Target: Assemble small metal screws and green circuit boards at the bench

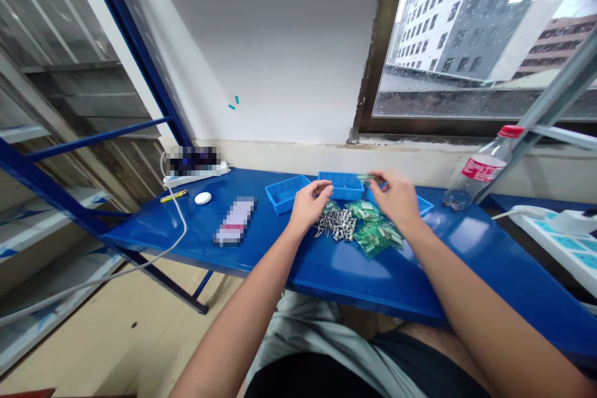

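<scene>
Between the left hand point(308, 204) and the right hand point(396, 199): a heap of metal fasteners point(339, 225), slightly nearer the wearer than the fingertips.
Right grip: pinched on a small green piece point(364, 178), raised by the right end of the middle blue tray point(341, 194).
Left grip: fingers curled, tips drawn narrowly toward the thumb, near that tray's left end; from where I stand, I can't tell if anything sits between them.
Green packets point(377, 236): bunched beside the fasteners, below the right grip.
Other trays: the left blue tray point(285, 198) lies just left of the left grip; the right blue tray point(423, 206) is partly hidden behind the right hand.
Further left of the left grip: a blurred-out flat item point(236, 221), a white round object point(203, 198) and a yellow tool point(173, 196).
Right of the right grip: a red-capped bottle point(482, 168), well apart, upright on the blue table point(326, 264).
</scene>
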The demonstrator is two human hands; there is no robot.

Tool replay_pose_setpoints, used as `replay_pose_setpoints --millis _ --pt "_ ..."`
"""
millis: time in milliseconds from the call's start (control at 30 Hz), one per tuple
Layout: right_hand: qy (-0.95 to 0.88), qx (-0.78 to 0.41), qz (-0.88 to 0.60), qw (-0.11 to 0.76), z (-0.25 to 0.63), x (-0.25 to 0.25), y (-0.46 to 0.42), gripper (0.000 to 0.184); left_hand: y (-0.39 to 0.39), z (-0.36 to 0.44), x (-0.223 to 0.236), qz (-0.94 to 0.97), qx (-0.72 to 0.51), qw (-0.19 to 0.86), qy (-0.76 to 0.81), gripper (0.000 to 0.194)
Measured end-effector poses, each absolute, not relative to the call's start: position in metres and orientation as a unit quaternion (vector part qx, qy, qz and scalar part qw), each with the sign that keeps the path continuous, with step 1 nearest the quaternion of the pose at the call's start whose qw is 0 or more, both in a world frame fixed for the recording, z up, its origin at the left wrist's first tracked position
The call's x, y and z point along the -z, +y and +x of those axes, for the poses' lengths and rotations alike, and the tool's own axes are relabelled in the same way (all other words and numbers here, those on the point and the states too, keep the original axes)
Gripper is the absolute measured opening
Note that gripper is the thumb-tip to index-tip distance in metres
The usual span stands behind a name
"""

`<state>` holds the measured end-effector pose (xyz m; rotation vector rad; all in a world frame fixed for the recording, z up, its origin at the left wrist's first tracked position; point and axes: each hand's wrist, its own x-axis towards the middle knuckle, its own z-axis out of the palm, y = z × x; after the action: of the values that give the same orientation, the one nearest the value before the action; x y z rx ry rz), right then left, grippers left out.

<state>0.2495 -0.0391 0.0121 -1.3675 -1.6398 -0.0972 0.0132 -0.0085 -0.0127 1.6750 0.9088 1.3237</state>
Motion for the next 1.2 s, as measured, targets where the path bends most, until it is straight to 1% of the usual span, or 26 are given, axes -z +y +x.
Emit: replay_pose_setpoints --millis 67,100,200,267,333,400,533,667,767,933,1067,1200 --pt "-0.649 0.134 -0.615 0.427 0.267 -0.011 -0.038 0.031 -0.009 0.013 0.012 0.655 -0.527 0.405 0.361 0.035" --pt "-0.638 0.162 -0.641 0.395 0.274 -0.009 -0.037 0.032 -0.009 0.013 0.011 0.653 -0.528 0.407 0.36 0.034" --pt "-0.642 0.188 -0.678 0.303 0.286 0.004 -0.031 0.031 -0.01 0.012 0.01 0.653 -0.528 0.405 0.362 0.033" --pt "-0.654 0.175 -0.685 0.27 0.287 0.01 -0.027 0.035 -0.01 0.012 0.009 0.655 -0.527 0.401 0.364 0.032" --pt "-0.664 0.163 -0.679 0.267 0.285 0.011 -0.025 0.039 -0.011 0.012 0.009 0.653 -0.527 0.402 0.367 0.032" --pt "-0.686 0.153 -0.652 0.284 0.28 0.008 -0.025 0.038 -0.011 0.012 0.009 0.649 -0.528 0.406 0.367 0.033" --pt "-0.767 0.108 -0.548 0.314 0.262 -0.002 -0.032 0.028 -0.012 0.011 0.008 0.648 -0.531 0.404 0.368 0.036" --pt "-0.843 0.039 -0.439 0.308 0.238 0.0 -0.04 0.021 -0.012 0.011 0.007 0.642 -0.542 0.396 0.37 0.035" --pt "-0.879 0.021 -0.372 0.297 0.222 0.006 -0.042 0.024 -0.012 0.011 0.007 0.642 -0.545 0.392 0.369 0.033" --pt "-0.905 0.013 -0.331 0.266 0.21 0.012 -0.044 0.025 -0.012 0.011 0.007 0.642 -0.545 0.393 0.37 0.032" --pt "-0.905 0.01 -0.341 0.254 0.207 0.014 -0.045 0.029 -0.013 0.011 0.006 0.641 -0.545 0.393 0.372 0.032" --pt "-0.899 -0.003 -0.342 0.275 0.206 0.014 -0.044 0.03 -0.012 0.01 0.007 0.643 -0.543 0.392 0.372 0.032"
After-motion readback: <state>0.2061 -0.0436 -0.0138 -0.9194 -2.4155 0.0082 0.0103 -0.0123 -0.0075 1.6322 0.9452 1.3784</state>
